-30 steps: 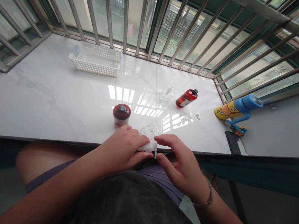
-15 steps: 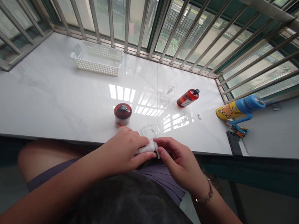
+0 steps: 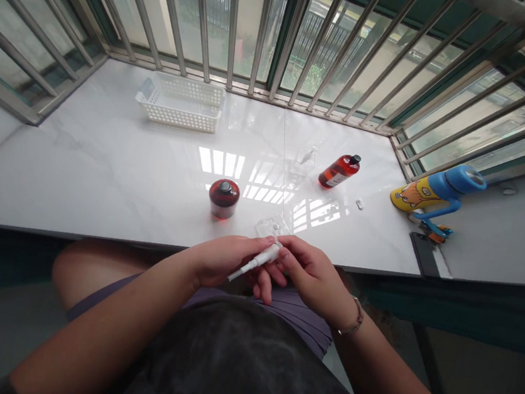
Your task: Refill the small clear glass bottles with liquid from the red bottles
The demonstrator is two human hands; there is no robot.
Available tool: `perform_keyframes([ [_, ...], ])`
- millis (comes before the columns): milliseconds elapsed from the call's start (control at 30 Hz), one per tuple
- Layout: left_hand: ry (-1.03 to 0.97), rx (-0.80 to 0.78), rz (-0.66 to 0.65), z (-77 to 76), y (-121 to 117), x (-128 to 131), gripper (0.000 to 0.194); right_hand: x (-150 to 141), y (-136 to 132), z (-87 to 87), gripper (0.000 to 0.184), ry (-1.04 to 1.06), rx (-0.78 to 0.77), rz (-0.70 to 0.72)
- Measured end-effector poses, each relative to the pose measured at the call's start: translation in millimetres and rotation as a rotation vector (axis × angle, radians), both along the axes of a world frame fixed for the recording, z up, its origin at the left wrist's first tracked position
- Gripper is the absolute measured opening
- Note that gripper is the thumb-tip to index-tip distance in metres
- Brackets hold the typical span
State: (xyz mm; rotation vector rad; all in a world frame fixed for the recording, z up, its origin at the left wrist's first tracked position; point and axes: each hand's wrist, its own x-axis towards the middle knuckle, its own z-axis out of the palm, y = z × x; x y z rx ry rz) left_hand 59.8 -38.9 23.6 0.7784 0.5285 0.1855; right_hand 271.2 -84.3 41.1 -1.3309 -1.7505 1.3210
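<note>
White and tapered, the nozzle piece point(image 3: 257, 262) shows on my feed at the near edge of the table point(image 3: 79, 182), its thin tip angled toward the near left. I have the right hand point(image 3: 318, 279) closed on its thicker end, thumb and forefinger pinching it. The left hand point(image 3: 224, 259) is curled around and beneath it, thumb near that same end; I can't tell whether those fingers actually grip. Just beyond the hands lies a clear plastic tray point(image 3: 272, 225), and to its left stands a dark red bottle point(image 3: 223, 200) with a black top. Farther off to the right is a second red bottle point(image 3: 339, 171), black-capped with a pale label, between a clear item point(image 3: 305, 158), probably more plastic packaging, and a small white piece point(image 3: 359, 204). At the far left I see a white perforated basket point(image 3: 177, 113), near the metal window bars point(image 3: 233, 35). Over on the right are a yellow flask point(image 3: 419, 193) with a blue top and handle, and, nearer, a black phone point(image 3: 424, 254).
</note>
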Motion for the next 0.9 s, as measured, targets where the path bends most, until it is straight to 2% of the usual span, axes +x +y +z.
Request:
perform_keyframes([
  [167,-0.073,-0.04,0.007,-5.6,0,2,0.067,1,0,-3.4,0.033,0.015,-0.031,-0.002],
  [333,-0.065,-0.02,-0.005,-9.3,0,2,0.069,1,1,-4.1,0.033,0.007,-0.038,-0.012],
  [400,-0.013,0.077,-0.021,-8.4,3,0,0.067,1,1,-2.4,0.031,-0.019,-0.035,-0.007],
  [500,0.081,0.346,-0.103,-2.3,11,-10,0.055,4,0,2.9,0.024,-0.136,0.029,0.029],
  [567,0.12,0.5,-0.179,4.3,17,-18,0.045,6,-2,7.3,0.022,-0.226,0.085,0.091],
  [700,0.197,0.707,-0.302,17.8,25,-29,0.035,7,-7,13.3,0.025,-0.354,0.165,0.224],
  [767,0.234,0.794,-0.296,22.1,22,-30,0.034,5,-10,13.3,0.029,-0.42,0.227,0.228],
  [900,0.365,0.979,-0.186,23.9,7,-24,0.034,-5,-17,8.0,0.039,-0.614,0.285,0.176],
])
